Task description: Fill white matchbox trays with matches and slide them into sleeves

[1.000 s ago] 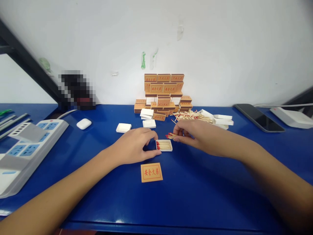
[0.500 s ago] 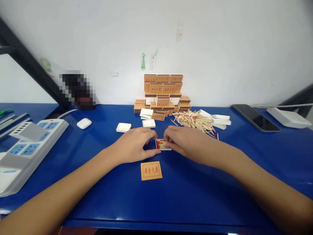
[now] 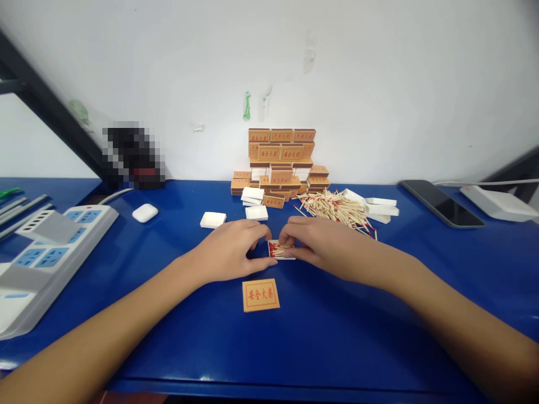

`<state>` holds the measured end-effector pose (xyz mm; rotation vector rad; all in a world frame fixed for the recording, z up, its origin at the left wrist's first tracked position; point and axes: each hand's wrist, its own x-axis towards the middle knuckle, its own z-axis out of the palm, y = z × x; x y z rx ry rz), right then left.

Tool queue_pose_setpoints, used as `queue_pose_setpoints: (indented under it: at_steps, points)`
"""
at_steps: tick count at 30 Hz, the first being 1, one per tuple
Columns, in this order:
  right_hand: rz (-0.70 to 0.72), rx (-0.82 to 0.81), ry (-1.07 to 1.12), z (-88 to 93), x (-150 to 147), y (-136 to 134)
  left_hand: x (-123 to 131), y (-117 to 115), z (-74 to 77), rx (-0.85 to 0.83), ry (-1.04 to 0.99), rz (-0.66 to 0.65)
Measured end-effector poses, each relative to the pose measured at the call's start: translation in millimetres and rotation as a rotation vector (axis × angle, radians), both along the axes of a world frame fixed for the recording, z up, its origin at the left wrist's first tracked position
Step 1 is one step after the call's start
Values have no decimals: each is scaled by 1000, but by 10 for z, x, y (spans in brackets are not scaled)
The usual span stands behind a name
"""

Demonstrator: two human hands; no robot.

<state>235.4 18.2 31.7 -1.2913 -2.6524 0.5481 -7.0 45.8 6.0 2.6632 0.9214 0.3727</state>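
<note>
A small white matchbox tray (image 3: 287, 258) with red-headed matches (image 3: 275, 249) lying in it rests on the blue tabletop. My left hand (image 3: 233, 249) grips the tray's left end, thumb at the near side and fingers at the far side. Over the tray's right end, my right hand (image 3: 318, 244) has its fingers curled together on the matches; the fingertips partly hide them. Closer to me lies a flat orange matchbox sleeve (image 3: 261, 295) with red lettering. A loose heap of matches (image 3: 334, 207) spreads beyond my right hand.
Orange matchboxes (image 3: 281, 151) are stacked against the wall. White trays (image 3: 213, 219) lie behind my left hand, and more white trays (image 3: 381, 207) sit beside the match heap. A power strip (image 3: 59, 252) and earphone case (image 3: 145, 212) are left; a phone (image 3: 440, 203) is right.
My right fingers have shifted slightly at the tray's right end, uncovering a little more of the matches. My left hand keeps its hold on the tray.
</note>
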Motion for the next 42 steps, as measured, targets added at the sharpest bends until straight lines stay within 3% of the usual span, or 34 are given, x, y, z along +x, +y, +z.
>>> queue_pose_setpoints:
  at_steps: [9, 18, 27, 42]
  points:
    - [-32, 0, -69, 52, 149, 40, -19, 14, -16, 2, 6, 0]
    - [-19, 4, -40, 64, 146, 10, -22, 23, -21, -1, -2, -2]
    - [7, 2, -55, -35, 93, 41, 7, 26, -21, -7, 4, 1]
    - [40, 20, -14, 23, 132, 24, -8, 22, -9, -13, 7, 3]
